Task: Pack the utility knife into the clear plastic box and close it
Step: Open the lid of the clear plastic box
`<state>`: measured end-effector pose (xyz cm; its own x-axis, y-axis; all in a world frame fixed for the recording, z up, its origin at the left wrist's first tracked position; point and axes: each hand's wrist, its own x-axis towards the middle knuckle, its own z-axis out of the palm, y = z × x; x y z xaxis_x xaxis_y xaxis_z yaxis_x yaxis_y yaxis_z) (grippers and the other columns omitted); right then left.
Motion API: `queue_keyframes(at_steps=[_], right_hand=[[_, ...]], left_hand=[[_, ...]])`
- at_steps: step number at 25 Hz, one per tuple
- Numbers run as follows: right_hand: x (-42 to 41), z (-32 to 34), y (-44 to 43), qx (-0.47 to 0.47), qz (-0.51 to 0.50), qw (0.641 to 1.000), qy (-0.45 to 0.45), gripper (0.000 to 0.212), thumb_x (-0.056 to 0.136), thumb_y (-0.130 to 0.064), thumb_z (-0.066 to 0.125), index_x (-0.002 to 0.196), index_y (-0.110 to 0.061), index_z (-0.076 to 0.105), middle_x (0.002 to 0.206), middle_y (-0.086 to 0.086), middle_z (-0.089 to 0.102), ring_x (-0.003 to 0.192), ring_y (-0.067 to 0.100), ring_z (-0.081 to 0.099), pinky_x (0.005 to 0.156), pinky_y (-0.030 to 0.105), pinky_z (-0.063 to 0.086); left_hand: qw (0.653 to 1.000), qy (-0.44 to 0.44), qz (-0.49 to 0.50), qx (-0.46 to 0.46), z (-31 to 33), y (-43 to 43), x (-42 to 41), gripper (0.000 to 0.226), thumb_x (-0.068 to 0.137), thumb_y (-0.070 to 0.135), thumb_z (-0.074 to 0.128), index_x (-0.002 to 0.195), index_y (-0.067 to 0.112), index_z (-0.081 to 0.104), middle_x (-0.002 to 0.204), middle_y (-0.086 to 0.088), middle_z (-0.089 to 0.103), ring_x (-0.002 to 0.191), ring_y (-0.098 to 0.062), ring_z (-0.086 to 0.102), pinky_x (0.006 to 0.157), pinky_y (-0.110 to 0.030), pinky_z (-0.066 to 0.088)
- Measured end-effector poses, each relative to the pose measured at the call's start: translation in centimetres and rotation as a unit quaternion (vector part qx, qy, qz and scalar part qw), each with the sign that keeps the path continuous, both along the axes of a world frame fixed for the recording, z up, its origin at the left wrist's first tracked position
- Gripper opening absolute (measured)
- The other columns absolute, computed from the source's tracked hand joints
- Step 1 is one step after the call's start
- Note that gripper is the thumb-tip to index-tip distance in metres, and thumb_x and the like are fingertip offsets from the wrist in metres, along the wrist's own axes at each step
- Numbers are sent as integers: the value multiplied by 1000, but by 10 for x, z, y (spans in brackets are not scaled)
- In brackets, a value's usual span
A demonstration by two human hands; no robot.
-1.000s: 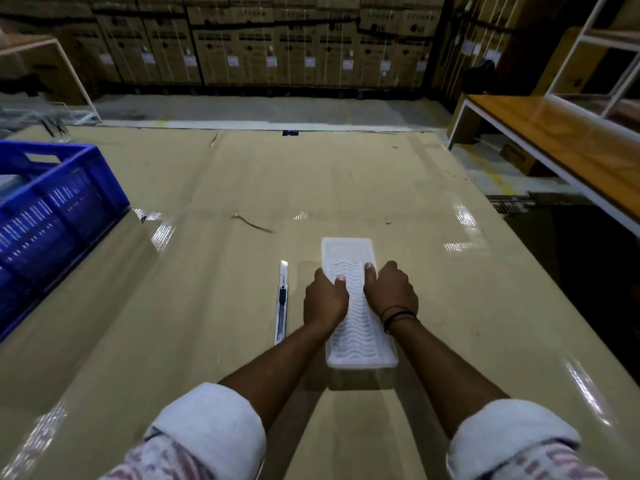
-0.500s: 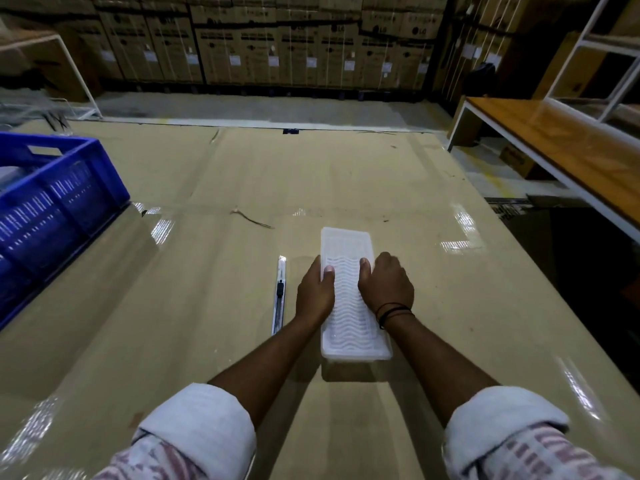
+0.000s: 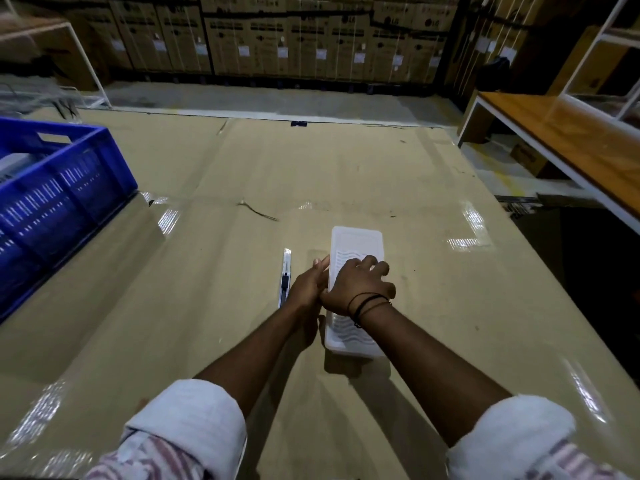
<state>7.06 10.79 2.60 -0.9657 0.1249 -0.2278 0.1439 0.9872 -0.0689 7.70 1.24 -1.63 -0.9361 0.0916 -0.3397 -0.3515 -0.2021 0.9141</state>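
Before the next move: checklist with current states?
1. The utility knife lies on the table, left of the clear plastic box: ok.
2. Box open to take the knife: not ok, it is closed.
3. The right hand grips the box from above: ok.
4. The left hand has a firm hold at the box's left edge: cannot tell, partly covered.
5. Blade retracted: cannot tell.

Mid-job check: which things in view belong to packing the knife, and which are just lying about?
Job: clear plastic box; utility knife, lying to its left; left hand at the box's edge; right hand over it.
Lying about: blue crate; wooden bench; stacked cartons.
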Motion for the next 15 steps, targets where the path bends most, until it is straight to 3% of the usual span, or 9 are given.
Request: queue_keyframes(at_steps=[3,7,9,11,13,15], right_hand=[[0,0,3,-17,6,1000,-5,95,71,-64,54,144,-7,32,143,21,31,132,45,27,94,61,44],[-3,7,9,-110,0,994,-9,84,67,-66,54,132,-14,43,135,17,38,128,42,29,92,51,46],[-5,9,13,-160,-7,987,2,82,67,-70,55,129,-17,46,132,16,41,127,40,31,86,45,43],[-6,11,21,-203,-15,979,18,85,66,-69,59,132,-18,46,134,17,42,128,40,33,84,43,39],[-7,16,34,-282,-33,958,38,89,64,-64,64,138,-18,46,139,16,45,130,39,39,91,40,40],[-7,22,47,-415,-56,907,51,82,64,-51,70,135,-16,52,136,11,54,125,33,50,101,43,45]], left_hand=[[1000,-2,-10,-20,0,0,1,44,105,54,33,102,40,75,106,11,78,102,-9,73,84,-30,54],[999,21,-5,-38,-2,-3,2,39,105,50,38,103,38,75,102,10,79,90,-5,76,65,-19,57],[997,44,5,-57,-3,-3,1,32,106,41,42,120,34,71,115,5,77,96,-8,75,72,-19,59],[992,67,8,-110,-6,-2,-1,39,106,37,44,143,32,56,128,6,69,104,-7,71,88,-23,57],[987,63,23,-148,-9,0,-3,47,103,41,48,150,38,46,125,13,63,91,10,65,76,-10,52],[982,68,35,-173,-12,4,-3,48,102,44,48,150,39,44,124,14,62,83,16,59,61,-3,44]])
